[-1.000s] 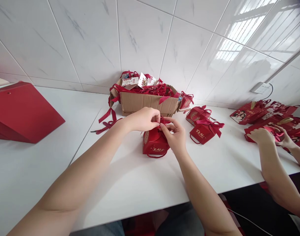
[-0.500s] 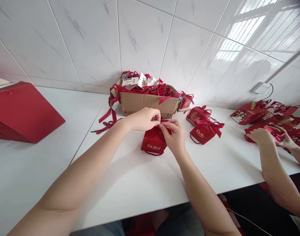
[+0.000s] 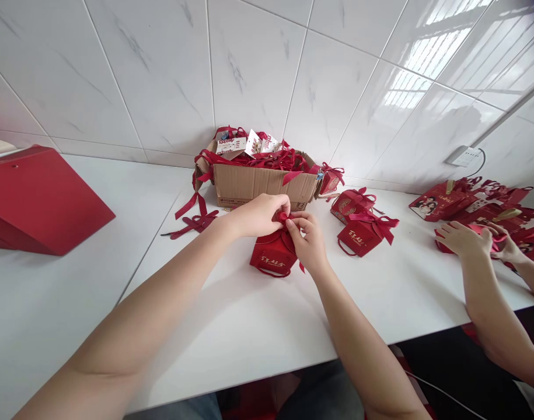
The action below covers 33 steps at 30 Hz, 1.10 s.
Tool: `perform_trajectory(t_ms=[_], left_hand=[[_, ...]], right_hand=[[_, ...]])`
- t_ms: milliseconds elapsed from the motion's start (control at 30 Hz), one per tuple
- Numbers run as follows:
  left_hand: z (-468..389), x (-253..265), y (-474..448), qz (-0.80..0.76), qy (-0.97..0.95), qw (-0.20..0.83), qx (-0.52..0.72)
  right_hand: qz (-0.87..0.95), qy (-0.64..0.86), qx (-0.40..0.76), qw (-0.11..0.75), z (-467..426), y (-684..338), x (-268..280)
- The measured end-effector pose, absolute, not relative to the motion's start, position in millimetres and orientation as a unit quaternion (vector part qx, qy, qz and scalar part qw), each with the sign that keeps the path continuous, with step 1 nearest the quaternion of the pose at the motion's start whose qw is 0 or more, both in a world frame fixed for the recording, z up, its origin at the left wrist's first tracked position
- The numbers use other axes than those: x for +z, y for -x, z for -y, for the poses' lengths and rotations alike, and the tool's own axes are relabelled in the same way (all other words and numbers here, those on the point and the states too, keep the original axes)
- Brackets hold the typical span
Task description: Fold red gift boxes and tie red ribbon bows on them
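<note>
On the white table in front of me stands a small red gift box (image 3: pixel 273 256) with gold lettering and a cord handle hanging at its front. A red ribbon (image 3: pixel 283 216) is gathered in a loop at the top of the box. My left hand (image 3: pixel 267 216) pinches the ribbon from the left, with its fingers curled. From the right, my right hand (image 3: pixel 308 236) grips the ribbon between thumb and forefinger. A ribbon tail hangs below my right hand, and my fingers partly hide the knot area.
Behind stands a cardboard box (image 3: pixel 262 185) full of red ribbons and tags. Ribbon-tied boxes (image 3: pixel 363 238) sit to the right, dark-handled scissors (image 3: pixel 190 224) at left. A large red box (image 3: pixel 52 198) is far left. Another person's hands (image 3: pixel 463 238) work at far right among red bags (image 3: pixel 442 198).
A red ribbon loop now shows between my hands, and a ribbon tail has appeared below my right hand. The other person's nearer hand has opened out over a red box.
</note>
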<state>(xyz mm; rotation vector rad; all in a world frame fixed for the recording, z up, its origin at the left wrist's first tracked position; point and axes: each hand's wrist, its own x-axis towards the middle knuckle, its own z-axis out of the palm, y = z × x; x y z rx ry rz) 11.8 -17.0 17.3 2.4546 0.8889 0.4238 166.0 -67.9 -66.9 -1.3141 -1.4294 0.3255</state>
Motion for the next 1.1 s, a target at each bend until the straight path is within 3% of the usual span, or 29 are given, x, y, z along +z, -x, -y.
perform_trajectory(t_ms=[700,1100], left_hand=[[20,14,-18,-0.352,-0.901,0.185,0.172],[25,28,-11,-0.384,-0.896,0.197,0.106]], right_hand=[[0.518,0.517,0.365,0.576,66,-170,-63],[0.459,0.507,0.408,0.605,71,-164,-60]])
